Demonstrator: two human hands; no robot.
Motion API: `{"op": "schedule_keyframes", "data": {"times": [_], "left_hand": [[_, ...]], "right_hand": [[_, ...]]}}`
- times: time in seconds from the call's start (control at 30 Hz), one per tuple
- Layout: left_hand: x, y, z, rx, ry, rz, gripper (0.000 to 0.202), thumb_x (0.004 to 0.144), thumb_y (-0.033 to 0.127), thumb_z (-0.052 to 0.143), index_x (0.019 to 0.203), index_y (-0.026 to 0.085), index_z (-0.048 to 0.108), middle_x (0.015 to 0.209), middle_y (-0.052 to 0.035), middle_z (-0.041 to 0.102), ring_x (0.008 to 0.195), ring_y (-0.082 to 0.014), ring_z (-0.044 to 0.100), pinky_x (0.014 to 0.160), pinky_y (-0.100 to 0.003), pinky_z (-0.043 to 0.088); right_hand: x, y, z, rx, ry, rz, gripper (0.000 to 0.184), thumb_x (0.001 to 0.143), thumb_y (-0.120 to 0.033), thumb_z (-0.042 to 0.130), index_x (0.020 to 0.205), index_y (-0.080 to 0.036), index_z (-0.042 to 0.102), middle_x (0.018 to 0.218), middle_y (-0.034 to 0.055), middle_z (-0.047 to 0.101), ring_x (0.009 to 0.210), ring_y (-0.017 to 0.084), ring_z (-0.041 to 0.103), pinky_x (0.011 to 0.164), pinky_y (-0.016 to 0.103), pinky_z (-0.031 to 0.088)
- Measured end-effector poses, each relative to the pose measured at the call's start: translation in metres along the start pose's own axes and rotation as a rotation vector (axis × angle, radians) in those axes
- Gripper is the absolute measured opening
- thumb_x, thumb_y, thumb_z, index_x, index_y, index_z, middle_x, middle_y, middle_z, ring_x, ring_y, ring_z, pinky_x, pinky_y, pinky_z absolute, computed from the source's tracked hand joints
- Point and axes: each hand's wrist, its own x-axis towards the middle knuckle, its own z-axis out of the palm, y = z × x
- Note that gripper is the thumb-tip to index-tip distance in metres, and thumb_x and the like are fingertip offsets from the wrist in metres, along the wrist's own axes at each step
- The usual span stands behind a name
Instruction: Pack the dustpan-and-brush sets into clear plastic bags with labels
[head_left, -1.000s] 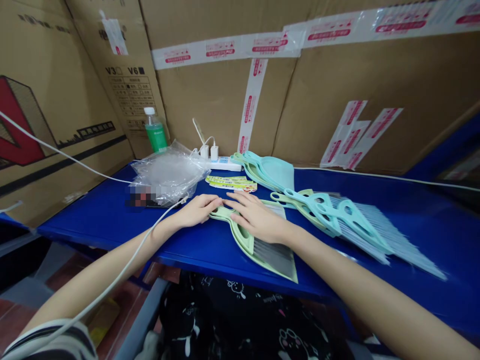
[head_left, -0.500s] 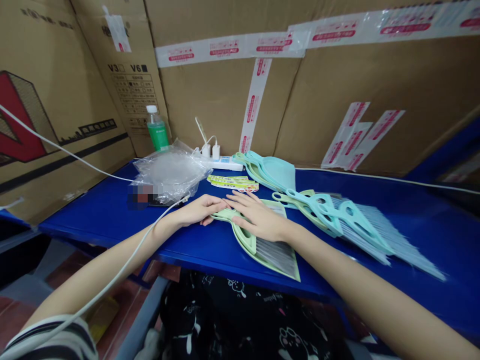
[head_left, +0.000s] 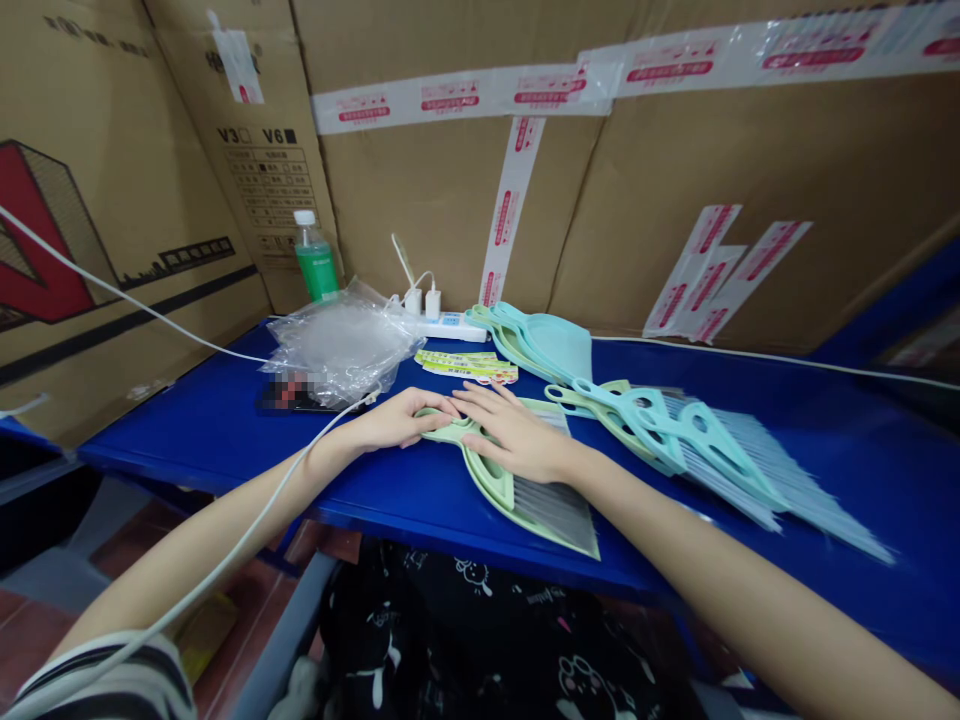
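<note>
A pale green small brush with grey bristles, lying in a matching dustpan (head_left: 525, 500), rests on the blue table (head_left: 210, 430) in front of me. My left hand (head_left: 394, 420) lies on the end of the green handle, fingers curled over it. My right hand (head_left: 517, 435) lies flat across the brush body, fingers stretched toward the handle. The fingertips of both hands almost meet.
To the right lie several teal and green brushes (head_left: 697, 440). Stacked teal dustpans (head_left: 540, 345) and printed labels (head_left: 465, 365) sit behind. A pile of clear plastic bags (head_left: 337, 345), a power strip (head_left: 442, 322) and a green bottle (head_left: 313, 258) stand at the back left. Cardboard boxes (head_left: 675, 170) wall the table.
Both hands stay on the green brush set, which has shifted very slightly. The view has shifted a little.
</note>
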Motion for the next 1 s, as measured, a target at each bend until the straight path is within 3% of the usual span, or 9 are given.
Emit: {"op": "schedule_keyframes", "data": {"times": [0.17,0.3,0.4,0.6,0.83,1.0], "left_hand": [[-0.001,0.004,-0.005,0.203,0.037,0.125,0.022,0.085,0.031,0.05,0.085,0.014,0.063,0.068,0.0025,0.057,0.059,-0.0087,0.047,0.057,-0.021,0.037],[-0.006,0.006,-0.009,0.368,0.043,0.167,0.024,0.088,0.028,0.044,0.09,0.015,0.064,0.083,-0.0016,0.065,0.076,-0.0137,0.055,0.072,-0.025,0.041],[-0.011,0.009,-0.011,0.476,0.047,0.156,0.026,0.09,0.025,0.039,0.09,0.016,0.063,0.083,-0.001,0.066,0.076,-0.0143,0.057,0.071,-0.025,0.04],[-0.014,0.01,-0.008,0.56,0.075,0.154,0.026,0.091,0.022,0.035,0.085,0.018,0.06,0.072,0.0017,0.061,0.066,-0.0132,0.054,0.064,-0.023,0.038],[-0.016,0.012,-0.006,0.566,0.086,0.149,0.026,0.091,0.021,0.036,0.085,0.018,0.06,0.071,0.0022,0.061,0.064,-0.0131,0.054,0.063,-0.023,0.037],[-0.017,0.013,-0.005,0.565,0.082,0.142,0.026,0.091,0.021,0.036,0.083,0.018,0.06,0.068,0.0026,0.058,0.062,-0.0125,0.052,0.062,-0.024,0.037]], "right_hand": [[0.003,0.002,-0.002,-0.063,0.065,0.011,0.053,0.097,-0.043,0.037,0.142,-0.014,0.043,0.145,0.0139,0.046,0.138,0.026,0.036,0.112,0.052,0.03],[0.006,0.015,-0.01,-0.237,0.217,0.082,0.038,0.096,-0.025,0.04,0.127,-0.012,0.059,0.133,0.0152,0.059,0.129,0.027,0.048,0.106,0.052,0.039],[0.009,0.032,-0.019,-0.377,0.226,0.118,0.034,0.092,-0.01,0.04,0.113,-0.012,0.067,0.118,0.0147,0.068,0.125,0.028,0.052,0.103,0.052,0.041],[0.021,0.056,-0.032,-0.562,0.047,0.041,0.035,0.082,0.002,0.046,0.093,-0.017,0.073,0.1,0.0105,0.074,0.119,0.028,0.057,0.1,0.052,0.042],[0.027,0.053,-0.034,-0.644,0.063,0.001,0.03,0.086,-0.002,0.047,0.079,-0.016,0.073,0.081,0.0101,0.074,0.091,0.024,0.066,0.094,0.044,0.044],[0.023,0.051,-0.036,-0.628,0.15,-0.015,0.033,0.089,-0.005,0.043,0.084,-0.018,0.073,0.079,0.008,0.072,0.08,0.021,0.063,0.09,0.042,0.044]]}}
